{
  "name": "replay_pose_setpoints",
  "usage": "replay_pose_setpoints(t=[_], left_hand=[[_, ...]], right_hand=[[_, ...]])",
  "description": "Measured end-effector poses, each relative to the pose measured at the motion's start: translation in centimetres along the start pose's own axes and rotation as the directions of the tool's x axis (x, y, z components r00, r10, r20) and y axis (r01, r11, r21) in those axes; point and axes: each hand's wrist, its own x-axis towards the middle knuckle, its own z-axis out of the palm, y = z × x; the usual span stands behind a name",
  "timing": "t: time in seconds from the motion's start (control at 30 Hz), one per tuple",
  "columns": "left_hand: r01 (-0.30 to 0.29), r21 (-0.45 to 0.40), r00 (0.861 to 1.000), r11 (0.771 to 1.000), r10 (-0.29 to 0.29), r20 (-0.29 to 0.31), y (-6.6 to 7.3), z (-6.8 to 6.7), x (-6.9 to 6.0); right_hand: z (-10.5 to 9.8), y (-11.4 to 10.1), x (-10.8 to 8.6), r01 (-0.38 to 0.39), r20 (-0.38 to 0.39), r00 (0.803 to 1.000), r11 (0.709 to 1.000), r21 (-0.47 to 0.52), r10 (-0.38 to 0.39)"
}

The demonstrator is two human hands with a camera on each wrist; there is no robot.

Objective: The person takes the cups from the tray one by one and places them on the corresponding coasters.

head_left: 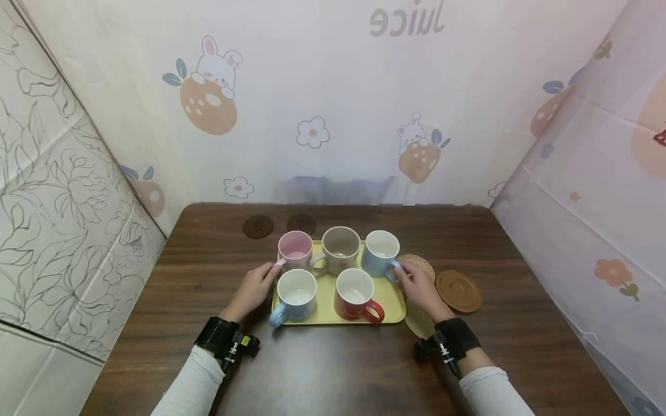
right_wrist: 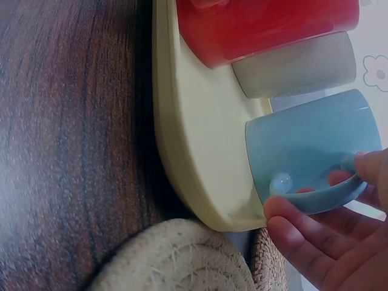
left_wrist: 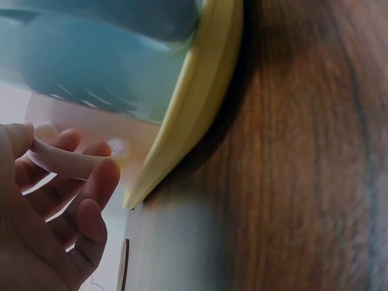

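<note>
A pale yellow tray (head_left: 325, 300) on the table carries several mugs. At its back left, my left hand (head_left: 253, 289) pinches the handle of a pink mug (head_left: 295, 249); in the left wrist view the thumb and fingers close round that pink handle (left_wrist: 66, 162). My right hand (head_left: 420, 289) grips the handle of a light blue mug (right_wrist: 315, 142) at the back right. Between these two stands a beige-grey mug (head_left: 340, 251). In front are another blue mug (head_left: 297, 294), handle toward the left, and a red mug (head_left: 354, 294), handle toward the right.
Right of the tray lie a brown round coaster (head_left: 459, 291) and woven round mats (right_wrist: 176, 260), partly under my right hand. Two dark round discs, a left one (head_left: 258, 226) and a right one (head_left: 301, 223), lie behind the tray. A printed cloth wall (head_left: 343, 86) borders the table's back.
</note>
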Motion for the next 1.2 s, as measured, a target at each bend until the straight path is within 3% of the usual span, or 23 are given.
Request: replay_pose_setpoints(t=[0.47,0.8,1.2], left_hand=[[-0.010,-0.044,0.999,0.999,0.011,0.036,0.1,-0.2,0.3],[0.068,-0.120,0.996,0.990,-0.060,0.069,0.1,-0.2,0.2],[0.093,-0.173,0.994,0.981,-0.080,0.079,0.4,-0.1,0.2]], right_hand=[[-1.1,-0.5,0.4,0.099,0.080,0.992,0.994,-0.054,-0.095],[-2.9,-0.3,0.0,0.124,0.041,0.992,0.983,-0.132,-0.120],[-5.2,0.9,0.5,0.112,0.004,0.993,0.953,-0.282,-0.116]])
